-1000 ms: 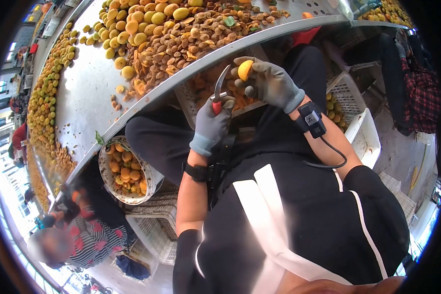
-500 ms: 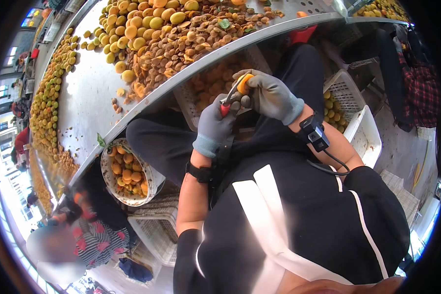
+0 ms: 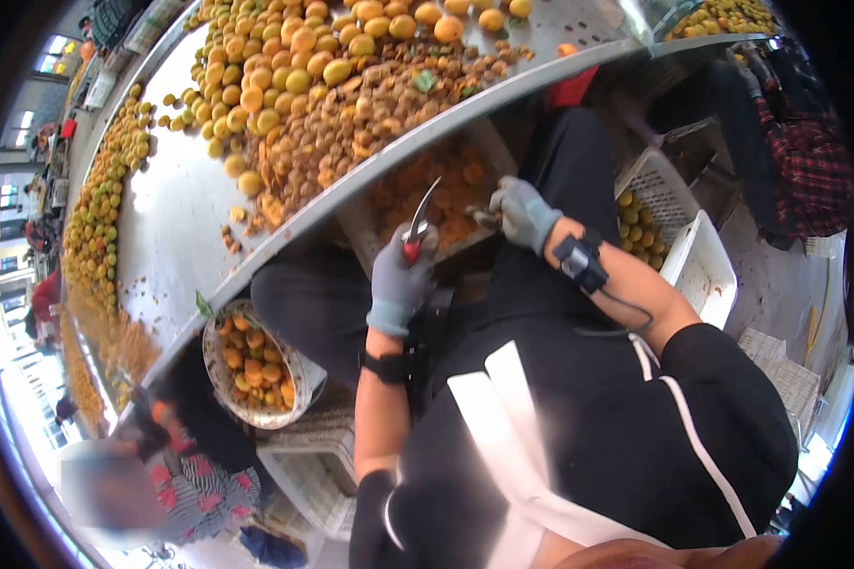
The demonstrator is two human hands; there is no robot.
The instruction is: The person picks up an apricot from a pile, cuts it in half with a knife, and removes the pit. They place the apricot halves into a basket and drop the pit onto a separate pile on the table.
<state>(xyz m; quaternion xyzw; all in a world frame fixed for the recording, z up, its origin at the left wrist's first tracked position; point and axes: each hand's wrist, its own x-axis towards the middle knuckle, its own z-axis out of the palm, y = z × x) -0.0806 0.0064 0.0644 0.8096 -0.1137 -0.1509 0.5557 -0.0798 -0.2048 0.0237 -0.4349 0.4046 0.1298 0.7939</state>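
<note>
My left hand (image 3: 403,275), in a grey glove, is closed around the red handle of a knife (image 3: 421,213) with a thin curved blade pointing up. My right hand (image 3: 522,213), gloved too, is to the right of the blade and apart from it, with stained fingertips. Its fingers are blurred and partly turned away, and no apricot shows in it. Beneath both hands a crate (image 3: 359,228) under the table edge holds orange apricot pieces (image 3: 427,185). On the table lie whole apricots (image 3: 299,81) beside a heap of brown pits (image 3: 342,119).
The metal table (image 3: 166,218) runs diagonally ahead, its raised rim between the heap and my knees. A white bucket of apricots (image 3: 256,365) stands at my left, a crate of apricots (image 3: 640,228) at my right. Other people sit at lower left and upper right.
My hands have moved apart; the right hand went right and down, the left slightly down. The orange apricot no longer shows in my right hand. The knife stays in my left.
</note>
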